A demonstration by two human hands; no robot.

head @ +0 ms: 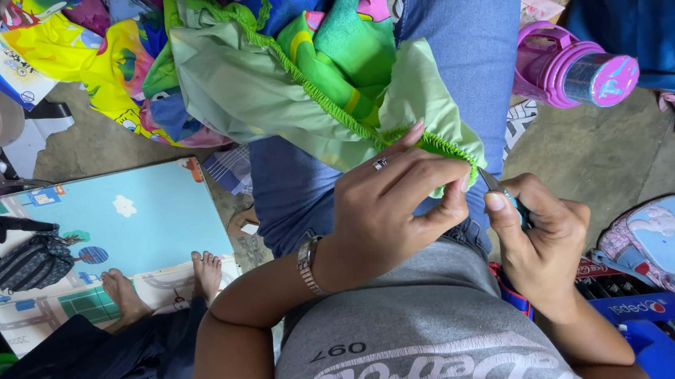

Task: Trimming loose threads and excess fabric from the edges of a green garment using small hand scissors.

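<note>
The green fabric [260, 89], draped over the lap, is pinched at its elastic hem by the left hand [390, 209]; the right hand's [538, 231] fingers are clamped on small scissors [497, 185], best kept clear of the cloth.

Grey concrete floor [601, 149], pale blue play mat [149, 222] on it, dark patterned bag [32, 262] atop mat

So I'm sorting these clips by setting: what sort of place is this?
Probably a home floor used for sewing: bare concrete floor, a play mat with bare feet on it, and piled colourful fabric.
</note>
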